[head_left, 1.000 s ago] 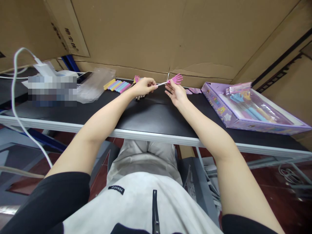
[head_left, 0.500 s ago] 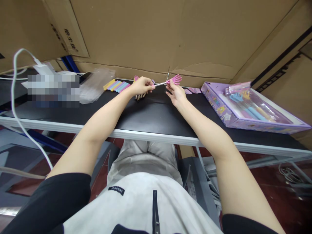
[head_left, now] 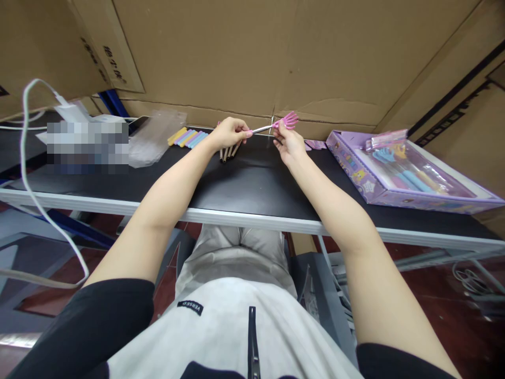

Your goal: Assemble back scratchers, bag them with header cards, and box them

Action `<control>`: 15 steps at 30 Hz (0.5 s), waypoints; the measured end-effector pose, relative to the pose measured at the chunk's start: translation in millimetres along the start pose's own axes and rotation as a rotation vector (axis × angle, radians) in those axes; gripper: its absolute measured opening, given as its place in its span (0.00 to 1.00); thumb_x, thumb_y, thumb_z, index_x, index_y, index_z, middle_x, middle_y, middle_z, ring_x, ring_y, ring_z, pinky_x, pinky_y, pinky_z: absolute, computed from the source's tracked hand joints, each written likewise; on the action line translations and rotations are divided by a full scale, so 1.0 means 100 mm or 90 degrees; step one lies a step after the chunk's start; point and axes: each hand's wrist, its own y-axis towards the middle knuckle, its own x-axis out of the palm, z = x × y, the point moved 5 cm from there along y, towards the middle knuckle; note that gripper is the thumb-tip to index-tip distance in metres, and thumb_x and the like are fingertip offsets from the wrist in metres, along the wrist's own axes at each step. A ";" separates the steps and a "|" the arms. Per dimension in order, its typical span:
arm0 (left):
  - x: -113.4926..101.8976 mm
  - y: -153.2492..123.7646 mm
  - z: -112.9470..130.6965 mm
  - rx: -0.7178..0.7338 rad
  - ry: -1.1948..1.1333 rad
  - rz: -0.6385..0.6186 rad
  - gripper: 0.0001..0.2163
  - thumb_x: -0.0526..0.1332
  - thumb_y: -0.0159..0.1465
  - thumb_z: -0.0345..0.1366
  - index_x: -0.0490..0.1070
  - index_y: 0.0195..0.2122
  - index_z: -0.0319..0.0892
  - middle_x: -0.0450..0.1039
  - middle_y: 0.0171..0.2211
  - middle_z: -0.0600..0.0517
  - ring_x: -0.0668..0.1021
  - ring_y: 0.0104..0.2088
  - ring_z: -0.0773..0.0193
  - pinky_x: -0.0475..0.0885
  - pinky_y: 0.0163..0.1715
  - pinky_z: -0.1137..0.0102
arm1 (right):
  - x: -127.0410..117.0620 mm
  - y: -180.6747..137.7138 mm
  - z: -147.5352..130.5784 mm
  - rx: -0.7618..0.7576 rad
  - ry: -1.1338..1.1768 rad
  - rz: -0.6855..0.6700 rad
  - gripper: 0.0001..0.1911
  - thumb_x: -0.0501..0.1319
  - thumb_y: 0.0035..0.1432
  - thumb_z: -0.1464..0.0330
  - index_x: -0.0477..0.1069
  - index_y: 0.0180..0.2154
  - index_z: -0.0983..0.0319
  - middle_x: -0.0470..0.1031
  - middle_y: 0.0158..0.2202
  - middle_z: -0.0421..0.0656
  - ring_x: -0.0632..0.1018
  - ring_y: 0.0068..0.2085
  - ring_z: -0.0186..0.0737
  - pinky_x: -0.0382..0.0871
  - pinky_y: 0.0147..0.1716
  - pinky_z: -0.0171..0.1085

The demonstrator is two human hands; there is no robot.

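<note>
A pink hand-shaped scratcher head [head_left: 290, 120] sits at the end of a thin metal rod [head_left: 260, 129], held above the black table [head_left: 252, 184]. My left hand [head_left: 229, 132] pinches the rod's left end, fingers closed. My right hand [head_left: 288, 142] grips the rod just below the pink head, fingers closed round it. Under my left hand lie several dark rods [head_left: 229, 152]. Left of them is a row of coloured handle sleeves [head_left: 188, 138], yellow, purple, blue and pink.
A purple gift box [head_left: 398, 173] with blue and yellow scratchers lies at the right. Clear plastic bags [head_left: 152, 137] and a white charger with its cable [head_left: 27, 158] are at the left. Cardboard sheets [head_left: 276, 52] wall off the table's far side.
My right hand went from open beside the pink head to closed on the rod. The pink head rose slightly and turned. My left hand kept its pinch.
</note>
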 end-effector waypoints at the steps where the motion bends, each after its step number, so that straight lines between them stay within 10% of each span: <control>1: 0.00 0.01 0.00 0.002 -0.001 0.000 0.06 0.69 0.68 0.35 0.74 0.35 0.40 0.73 0.27 0.51 0.74 0.27 0.66 0.71 0.32 0.70 | 0.01 0.03 0.01 -0.007 -0.001 0.000 0.20 0.71 0.65 0.50 0.75 0.38 0.61 0.83 0.45 0.44 0.82 0.59 0.44 0.80 0.52 0.42; 15: -0.68 -0.05 -0.57 -0.061 0.061 0.071 0.08 0.72 0.59 0.37 0.75 0.29 0.43 0.73 0.24 0.52 0.74 0.29 0.63 0.72 0.33 0.69 | -0.99 0.75 -0.37 -0.134 -0.078 0.088 0.31 0.61 0.66 0.38 0.76 0.35 0.60 0.82 0.49 0.47 0.83 0.56 0.55 0.81 0.43 0.53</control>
